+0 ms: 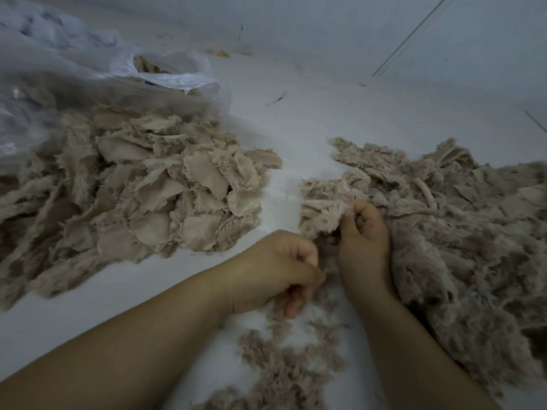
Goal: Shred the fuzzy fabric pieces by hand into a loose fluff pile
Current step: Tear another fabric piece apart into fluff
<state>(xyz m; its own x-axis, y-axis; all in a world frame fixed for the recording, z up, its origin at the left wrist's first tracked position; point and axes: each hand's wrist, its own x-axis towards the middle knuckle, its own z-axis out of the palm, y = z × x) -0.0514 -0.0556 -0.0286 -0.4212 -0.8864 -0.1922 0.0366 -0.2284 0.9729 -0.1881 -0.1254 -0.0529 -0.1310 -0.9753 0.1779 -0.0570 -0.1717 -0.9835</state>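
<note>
A beige fuzzy fabric piece [324, 214] is pinched at its near edge by my right hand [365, 232], fingers curled round it. Just below and to the left, my left hand [284, 270] is curled with its thumb and fingers pinching a tuft of fluff torn from that piece. A big heap of fuzzy fabric pieces [142, 184] lies on the left of the white surface. Another heap of fuzzy pieces and fluff [461, 232] spreads on the right, under my right forearm. Loose fluff [284, 365] is strewn on the surface below my hands.
A clear plastic bag [165, 69] with more beige pieces inside lies at the back left, behind the left heap. The white surface [296, 125] runs between the two heaps. A pale wall rises at the back, with small scraps along its foot.
</note>
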